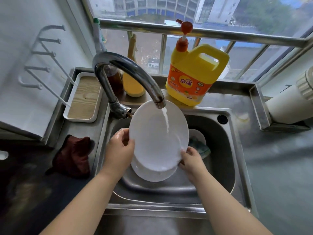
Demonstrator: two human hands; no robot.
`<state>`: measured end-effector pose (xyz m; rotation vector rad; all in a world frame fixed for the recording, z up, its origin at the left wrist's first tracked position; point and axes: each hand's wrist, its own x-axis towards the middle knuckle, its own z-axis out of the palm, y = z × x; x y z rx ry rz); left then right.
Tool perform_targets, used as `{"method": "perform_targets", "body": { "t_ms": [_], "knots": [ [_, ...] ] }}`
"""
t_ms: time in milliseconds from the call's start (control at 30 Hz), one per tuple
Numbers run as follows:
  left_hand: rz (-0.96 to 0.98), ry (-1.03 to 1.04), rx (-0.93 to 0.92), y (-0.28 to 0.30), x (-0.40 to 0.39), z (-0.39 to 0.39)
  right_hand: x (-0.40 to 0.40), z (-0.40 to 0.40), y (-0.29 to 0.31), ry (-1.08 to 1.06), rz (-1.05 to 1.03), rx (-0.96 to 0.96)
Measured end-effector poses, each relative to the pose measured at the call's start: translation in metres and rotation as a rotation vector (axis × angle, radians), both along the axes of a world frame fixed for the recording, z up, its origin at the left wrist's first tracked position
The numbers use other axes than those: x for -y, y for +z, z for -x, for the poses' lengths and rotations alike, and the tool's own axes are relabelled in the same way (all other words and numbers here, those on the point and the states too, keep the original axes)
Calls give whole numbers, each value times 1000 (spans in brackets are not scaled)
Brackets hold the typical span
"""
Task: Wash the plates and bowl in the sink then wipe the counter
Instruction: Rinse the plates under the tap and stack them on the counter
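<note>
Under the tap: we see a white plate [157,138] tilted up over the sink [227,150], its face toward us, water from the faucet [128,73] running down its right half.
Left hand [118,150]: clamped on the plate's left rim, thumb on the face, fingers behind.
Right hand [191,160]: pinching the lower right rim, fingers curled on the edge.
Plate axis: we read its long line as running from upper left at the spout to lower right at our right hand.
Key relation: stream lands right of centre, so we judge the left half needs turning under it; both hands sit on opposite rims, fit for rotating.
Second plate [152,175]: lies flat in the basin directly below the held one, just under the right hand.
Bowl: something pale and a dark-patterned piece [198,143] behind the plate; we cannot tell which is the bowl.
Bench [279,167]: not yet wiped, we judge; dark red cloth [74,156] lies left of the sink, nearer the left hand.
Detergent jug [194,75]: stands behind the sink, apart from both hands.
</note>
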<state>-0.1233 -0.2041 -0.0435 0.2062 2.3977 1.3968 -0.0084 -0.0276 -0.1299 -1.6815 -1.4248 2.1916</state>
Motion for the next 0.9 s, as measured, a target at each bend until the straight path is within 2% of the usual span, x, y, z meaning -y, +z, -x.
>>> {"method": "perform_targets", "body": {
  "t_ms": [133, 333, 533, 900],
  "knots": [
    [43, 65, -29, 16, 15, -7, 15, 6, 8, 59, 115, 10],
    [-10, 130, 80, 11, 29, -22, 17, -13, 23, 121, 95, 14],
    [-56, 208, 328, -7, 31, -38, 1, -37, 40, 190, -45, 73],
    [40, 136, 594, -13, 14, -58, -17, -66, 72, 209, -448, 121]
  ]
}}
